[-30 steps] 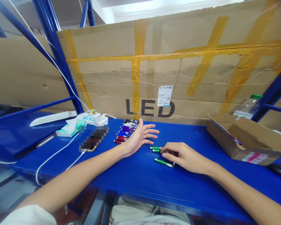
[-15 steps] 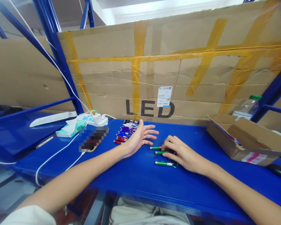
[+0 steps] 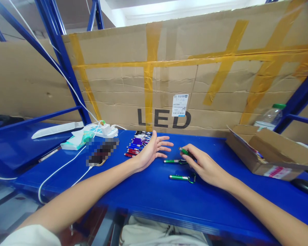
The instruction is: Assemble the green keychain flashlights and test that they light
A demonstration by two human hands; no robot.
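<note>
Between the thumb and fingers of my right hand [image 3: 204, 165] is a green keychain flashlight [image 3: 185, 151], raised off the table with its silver end pointing left. Two more green keychain flashlights [image 3: 178, 177] lie below and left of that hand, each with a carabiner clip at its right end. My left hand [image 3: 152, 149] rests on its edge, palm facing right, fingers spread and holding nothing. Beside it, partly hidden behind the thumb, a row of keychain flashlights [image 3: 135, 146] in red, blue, purple, silver and black lies on the table.
The blue table [image 3: 154, 198] backs onto a tall cardboard sheet [image 3: 118, 92] marked LED. At right stands an open cardboard box [image 3: 246, 153] with a green-capped bottle [image 3: 270, 116] behind it. A phone [image 3: 102, 153], white cables, a power strip [image 3: 113, 132] and a tissue pack [image 3: 73, 141] sit left.
My right hand has lifted one green flashlight from the group of three and tilted it. The left hand stays in place.
</note>
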